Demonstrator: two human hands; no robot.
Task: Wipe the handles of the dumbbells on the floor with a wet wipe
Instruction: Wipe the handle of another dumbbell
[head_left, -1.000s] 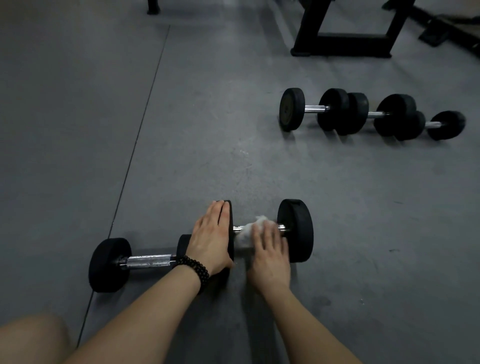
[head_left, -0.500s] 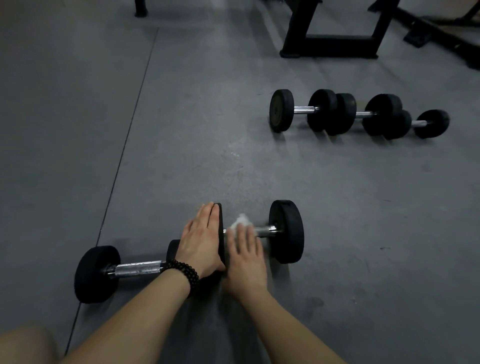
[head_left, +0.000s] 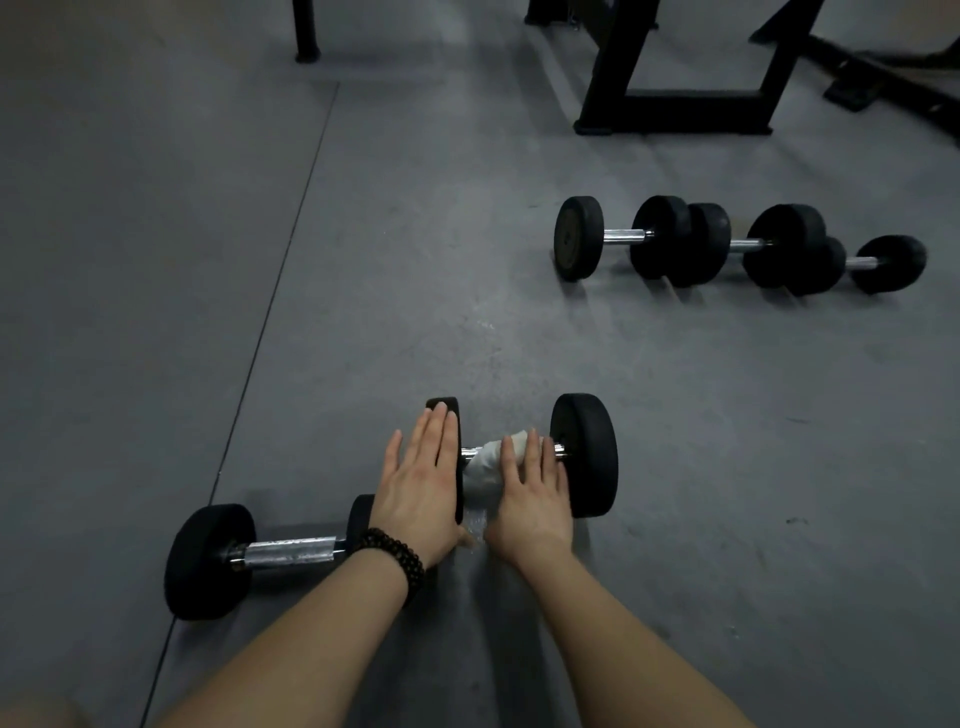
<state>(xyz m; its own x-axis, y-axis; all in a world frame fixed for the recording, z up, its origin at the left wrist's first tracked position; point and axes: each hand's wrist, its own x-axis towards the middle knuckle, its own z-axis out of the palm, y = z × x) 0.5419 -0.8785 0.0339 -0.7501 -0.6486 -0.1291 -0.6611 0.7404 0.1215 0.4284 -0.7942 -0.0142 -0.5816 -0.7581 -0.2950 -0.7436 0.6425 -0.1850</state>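
Fingers of the right hand (head_left: 530, 499) lie straight, pressing the wet wipe (head_left: 485, 465) onto the dumbbell (head_left: 584, 454) handle (head_left: 558, 451), which runs crosswise beneath them, while the flat left hand (head_left: 421, 483) steadies its left weight (head_left: 451, 415).

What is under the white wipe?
The shiny handle of a dumbbell pokes out past the wipe. The right hand presses the wipe down, so the middle of the handle is hidden.

Grey rubber floor (head_left: 156, 260) with a seam line (head_left: 270, 322) running near to far on the left — black bench frame (head_left: 675, 109) far right, and a lone black post foot (head_left: 306, 52) far left.
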